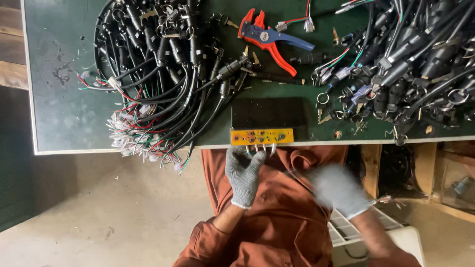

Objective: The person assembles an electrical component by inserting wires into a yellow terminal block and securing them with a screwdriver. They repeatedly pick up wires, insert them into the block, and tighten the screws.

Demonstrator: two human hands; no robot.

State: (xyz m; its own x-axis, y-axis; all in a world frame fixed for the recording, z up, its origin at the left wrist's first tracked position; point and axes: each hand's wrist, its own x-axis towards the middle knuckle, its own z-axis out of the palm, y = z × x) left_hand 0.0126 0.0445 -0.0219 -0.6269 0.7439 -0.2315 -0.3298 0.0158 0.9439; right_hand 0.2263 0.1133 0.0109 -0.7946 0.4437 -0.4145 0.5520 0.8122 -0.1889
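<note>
Two hands: both wear grey knitted gloves and work below the front edge of the worktop [59,118].
Left hand [242,173]: it is raised to the orange panel, its fingers [236,154] curled up at the small metal tabs under the panel; whether it grips anything I cannot tell.
Right hand [339,190]: blurred by motion, lower and to the side, over the lap; if it is open or closed I cannot tell.
Orange panel [261,136]: a flat yellow-orange strip with a row of small round holes, fixed at the front edge of the worktop, just under a black box.
Black box [267,112]: flat, dark, rectangular, it lies on the worktop touching the panel from above.
Left cable pile [158,74]: many black cables with plugs and key rings, the thin coloured wire ends (red, green, white) hang over the worktop edge.
Right cable pile [410,59]: same kind of black cables and connectors, with small keys near it, well apart from the left pile.
Stripping pliers [269,39]: red and blue handles, they lie between the two piles, beyond the black box.
Clothing: rust-brown work garment [277,217] on the person's lap and arms.
White crate [346,232]: partly seen beside the right arm, on the floor side.
</note>
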